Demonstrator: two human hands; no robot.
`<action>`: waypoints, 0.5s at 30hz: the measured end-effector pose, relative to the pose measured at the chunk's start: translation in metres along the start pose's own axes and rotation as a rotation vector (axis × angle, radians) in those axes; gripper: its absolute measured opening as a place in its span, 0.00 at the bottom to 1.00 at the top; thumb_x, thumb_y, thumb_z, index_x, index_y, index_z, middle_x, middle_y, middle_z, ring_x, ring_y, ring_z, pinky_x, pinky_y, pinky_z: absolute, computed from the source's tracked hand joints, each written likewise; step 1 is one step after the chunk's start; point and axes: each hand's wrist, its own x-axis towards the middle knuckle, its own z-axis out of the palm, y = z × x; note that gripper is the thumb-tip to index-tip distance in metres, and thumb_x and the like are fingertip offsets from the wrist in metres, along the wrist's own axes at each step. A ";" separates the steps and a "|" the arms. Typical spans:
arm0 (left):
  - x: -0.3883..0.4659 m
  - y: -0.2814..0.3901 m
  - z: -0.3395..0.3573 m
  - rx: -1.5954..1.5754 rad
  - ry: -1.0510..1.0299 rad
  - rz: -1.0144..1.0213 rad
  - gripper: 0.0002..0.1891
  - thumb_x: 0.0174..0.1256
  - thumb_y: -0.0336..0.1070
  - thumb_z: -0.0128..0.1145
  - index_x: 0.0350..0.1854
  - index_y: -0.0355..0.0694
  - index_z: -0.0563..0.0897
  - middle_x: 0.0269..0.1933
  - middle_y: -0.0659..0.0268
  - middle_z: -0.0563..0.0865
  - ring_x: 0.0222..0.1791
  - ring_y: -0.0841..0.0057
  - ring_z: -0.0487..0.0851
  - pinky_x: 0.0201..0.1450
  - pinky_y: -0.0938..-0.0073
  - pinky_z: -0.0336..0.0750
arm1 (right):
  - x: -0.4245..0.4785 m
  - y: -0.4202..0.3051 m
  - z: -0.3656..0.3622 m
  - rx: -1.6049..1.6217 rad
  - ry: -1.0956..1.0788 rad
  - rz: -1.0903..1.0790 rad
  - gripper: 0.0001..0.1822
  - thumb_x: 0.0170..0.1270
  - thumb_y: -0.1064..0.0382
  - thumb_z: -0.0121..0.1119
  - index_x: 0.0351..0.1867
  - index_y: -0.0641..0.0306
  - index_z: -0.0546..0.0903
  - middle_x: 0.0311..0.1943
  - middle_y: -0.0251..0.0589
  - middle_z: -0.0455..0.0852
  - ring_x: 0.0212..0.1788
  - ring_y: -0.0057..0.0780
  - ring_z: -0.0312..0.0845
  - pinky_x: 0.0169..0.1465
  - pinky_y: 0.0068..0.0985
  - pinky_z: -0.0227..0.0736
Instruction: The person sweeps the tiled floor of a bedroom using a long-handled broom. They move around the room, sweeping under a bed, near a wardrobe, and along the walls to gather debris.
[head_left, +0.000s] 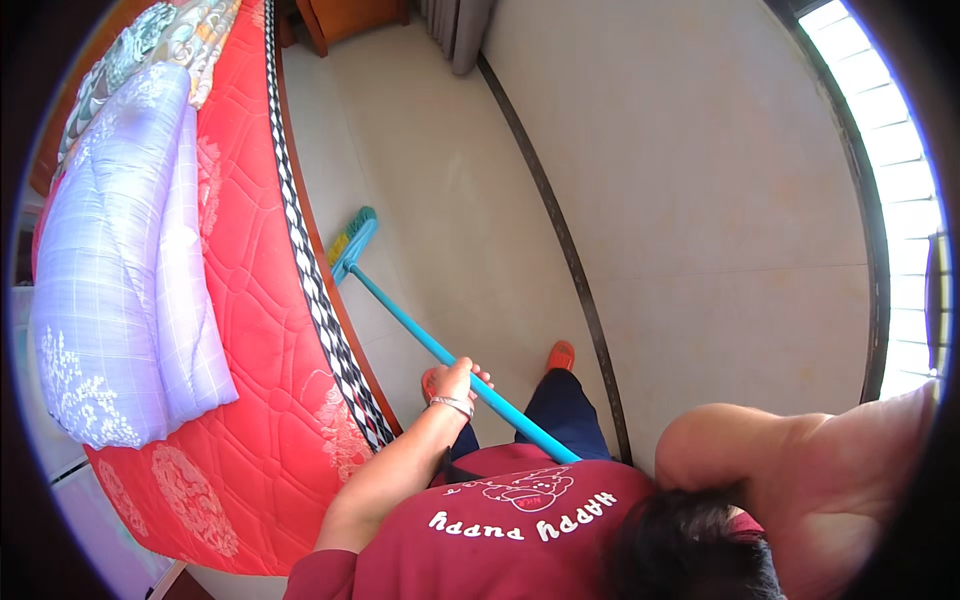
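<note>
My left hand (459, 379) is closed around the blue handle of a push broom (409, 322), below its middle towards my body. The handle slants from the maroon shirt up to the left. Its head (356, 238), blue with green and yellow bristles, lies at the floor beside the bed's wooden side rail; one end is partly hidden at the rail. A metal bracelet circles the left wrist. My right arm is raised and bent at the right rim; its hand is out of view. Before me lies a pale tiled floor (450, 210).
At left is a bed with a red quilted cover (262, 337), a folded lilac quilt (112, 262) and patterned cloths (199, 45). Wooden furniture (352, 22) and a grey curtain (457, 34) stand ahead. A pale wall (712, 187) with a dark baseboard and a bright window (881, 150) are at right.
</note>
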 end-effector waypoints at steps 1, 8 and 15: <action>0.001 0.006 -0.002 0.009 0.004 0.003 0.03 0.58 0.29 0.49 0.28 0.37 0.70 0.24 0.61 0.75 0.21 0.67 0.78 0.24 0.60 0.78 | 0.008 -0.010 0.006 -0.021 -0.019 -0.020 0.24 0.49 0.66 0.67 0.50 0.64 0.74 0.43 0.47 0.78 0.44 0.43 0.75 0.47 0.34 0.72; 0.025 0.082 0.024 0.037 0.044 0.145 0.05 0.59 0.31 0.48 0.32 0.35 0.68 0.24 0.60 0.77 0.17 0.69 0.79 0.18 0.64 0.77 | -0.026 0.066 0.077 -0.314 -0.443 0.224 0.24 0.49 0.66 0.67 0.49 0.65 0.75 0.44 0.48 0.78 0.46 0.44 0.74 0.47 0.34 0.72; 0.133 0.193 0.096 0.087 0.133 0.247 0.04 0.56 0.30 0.50 0.27 0.37 0.70 0.22 0.63 0.76 0.17 0.71 0.76 0.18 0.66 0.72 | -0.090 0.243 0.141 -0.056 -1.054 0.780 0.43 0.61 0.46 0.57 0.68 0.68 0.50 0.41 0.60 0.81 0.39 0.47 0.81 0.44 0.36 0.77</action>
